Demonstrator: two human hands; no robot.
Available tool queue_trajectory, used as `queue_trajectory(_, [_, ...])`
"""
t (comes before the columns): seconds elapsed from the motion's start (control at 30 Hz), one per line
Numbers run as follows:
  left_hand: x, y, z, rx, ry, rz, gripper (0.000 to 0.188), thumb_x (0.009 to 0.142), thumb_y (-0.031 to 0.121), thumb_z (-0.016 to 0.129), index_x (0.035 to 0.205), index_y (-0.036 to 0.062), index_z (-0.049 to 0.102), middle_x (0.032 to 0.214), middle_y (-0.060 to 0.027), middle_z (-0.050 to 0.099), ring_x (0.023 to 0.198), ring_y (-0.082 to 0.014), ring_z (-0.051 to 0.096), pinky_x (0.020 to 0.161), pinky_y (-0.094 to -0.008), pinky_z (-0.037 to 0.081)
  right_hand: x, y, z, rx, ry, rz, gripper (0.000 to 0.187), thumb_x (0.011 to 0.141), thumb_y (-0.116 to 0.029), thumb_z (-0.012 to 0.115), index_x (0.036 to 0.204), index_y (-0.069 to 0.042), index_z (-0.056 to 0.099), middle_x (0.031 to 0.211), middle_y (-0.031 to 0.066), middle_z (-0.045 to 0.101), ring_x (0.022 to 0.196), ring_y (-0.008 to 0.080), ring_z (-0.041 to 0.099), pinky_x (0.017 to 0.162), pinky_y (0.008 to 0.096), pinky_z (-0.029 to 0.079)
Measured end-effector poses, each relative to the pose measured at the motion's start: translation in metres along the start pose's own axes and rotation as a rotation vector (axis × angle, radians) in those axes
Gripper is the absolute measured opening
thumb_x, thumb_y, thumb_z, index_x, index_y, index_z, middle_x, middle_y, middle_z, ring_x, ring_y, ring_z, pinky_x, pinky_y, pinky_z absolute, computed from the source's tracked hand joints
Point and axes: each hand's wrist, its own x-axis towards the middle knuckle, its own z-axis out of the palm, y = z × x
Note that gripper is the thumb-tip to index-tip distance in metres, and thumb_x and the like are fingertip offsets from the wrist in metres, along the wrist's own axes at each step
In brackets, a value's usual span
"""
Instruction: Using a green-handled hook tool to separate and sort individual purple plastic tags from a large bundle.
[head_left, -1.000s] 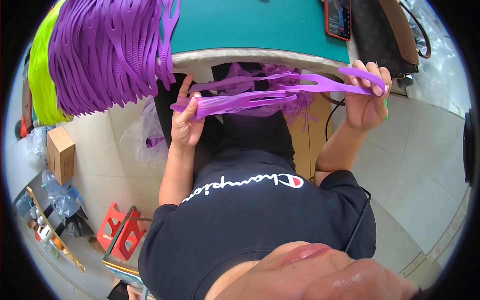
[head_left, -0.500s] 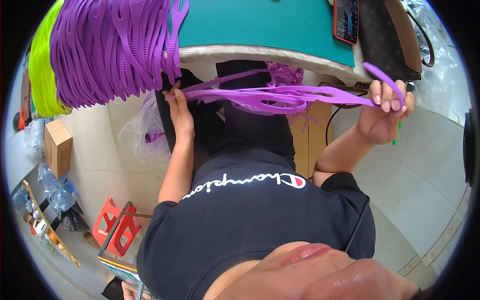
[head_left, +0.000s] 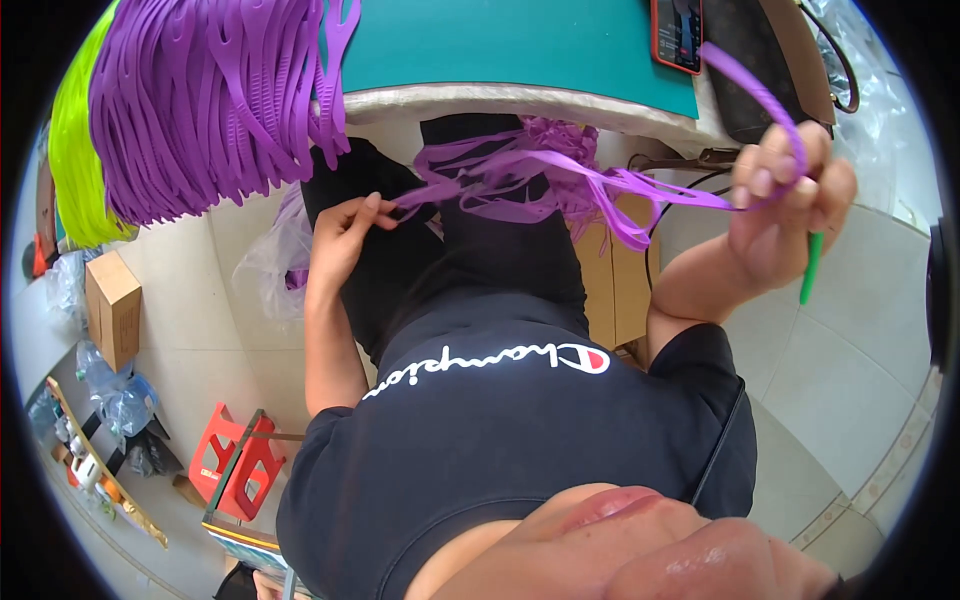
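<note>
My right hand (head_left: 785, 205), raised at the right, is closed round a purple rubber strap (head_left: 757, 92) whose ribbed end curls up over the fingers. A slim green handle (head_left: 812, 268) sticks out below the same hand; its other end is hidden. Thin purple offcut strips (head_left: 610, 185) stretch from there across my lap in a loose tangle. At their left end my left hand (head_left: 348, 235) pinches the strips between thumb and fingers. Many more purple straps (head_left: 210, 100) hang in a thick row over the table edge, beside lime-green ones (head_left: 75, 160).
A green mat (head_left: 520, 50) covers the table, with a red-cased phone (head_left: 677, 35) and a brown bag (head_left: 765, 90) at its right. Purple scraps (head_left: 565, 140) are heaped under the table edge. A cardboard box (head_left: 113, 308) and a red stool (head_left: 235, 460) stand at the left.
The strips, pulled fairly straight before, now hang looser and spread apart. My right hand has risen slightly and turned, and my left hand has dropped a little.
</note>
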Motion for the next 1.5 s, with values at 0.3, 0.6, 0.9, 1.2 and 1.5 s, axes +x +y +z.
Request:
queue_trajectory(0.3, [-0.001, 0.12, 0.089, 0.266, 0.0, 0.826, 0.057, 0.074, 0.029, 0.078, 0.122, 0.0063, 0.057, 0.119, -0.0112, 0.059, 0.121, -0.0308, 0.049, 0.108, -0.0475, 0.032, 0.017, 0.04, 0.074, -0.074, -0.189, 0.086, 0.032, 0.09, -0.006, 0.061, 0.075, -0.012, 0.035, 0.077, 0.0152, 0.053, 0.059, 0.0146, 0.054, 0.048, 0.022, 0.046])
queue_trajectory(0.6, [0.007, 0.085, 0.093, -0.441, -0.117, 0.256, 0.01, 0.09, 0.009, 0.066, 0.095, 0.0007, 0.063, 0.085, -0.0052, 0.067, 0.076, -0.0097, 0.063, 0.068, -0.0206, 0.049, 0.036, 0.07, 0.086, -0.301, -0.112, 0.245, 0.031, 0.084, -0.017, 0.074, 0.083, -0.007, 0.045, 0.097, 0.0126, 0.06, 0.082, 0.0138, 0.059, 0.072, 0.0257, 0.05])
queue_trajectory(0.9, [0.008, 0.08, 0.09, -0.829, 0.048, 0.078, 0.012, 0.095, 0.014, 0.058, 0.096, 0.0021, 0.058, 0.089, -0.0101, 0.068, 0.078, -0.0146, 0.067, 0.073, -0.0262, 0.054, -0.051, 0.108, 0.062, -0.128, -0.315, 0.343, 0.024, 0.089, -0.019, 0.065, 0.099, 0.001, 0.057, 0.103, 0.0122, 0.057, 0.093, 0.0187, 0.057, 0.085, 0.0307, 0.046])
queue_trajectory(1.2, [0.01, 0.085, 0.096, -0.802, 0.118, 0.189, 0.013, 0.096, 0.013, 0.055, 0.097, 0.0009, 0.057, 0.087, -0.0119, 0.067, 0.078, -0.0157, 0.067, 0.073, -0.0274, 0.056, -0.081, 0.122, 0.062, -0.25, -0.181, 0.168, 0.01, 0.086, -0.004, 0.067, 0.092, 0.002, 0.062, 0.089, 0.0143, 0.065, 0.086, 0.0221, 0.063, 0.077, 0.0312, 0.05])
queue_trajectory(1.5, [0.008, 0.091, 0.097, -0.772, 0.175, 0.167, 0.014, 0.093, 0.012, 0.061, 0.095, -0.0016, 0.058, 0.084, -0.0104, 0.067, 0.076, -0.0129, 0.065, 0.07, -0.0243, 0.053, -0.078, 0.12, 0.065, -0.38, -0.223, 0.037, 0.014, 0.081, -0.004, 0.071, 0.09, 0.001, 0.062, 0.089, 0.0142, 0.065, 0.084, 0.0254, 0.064, 0.074, 0.0325, 0.052])
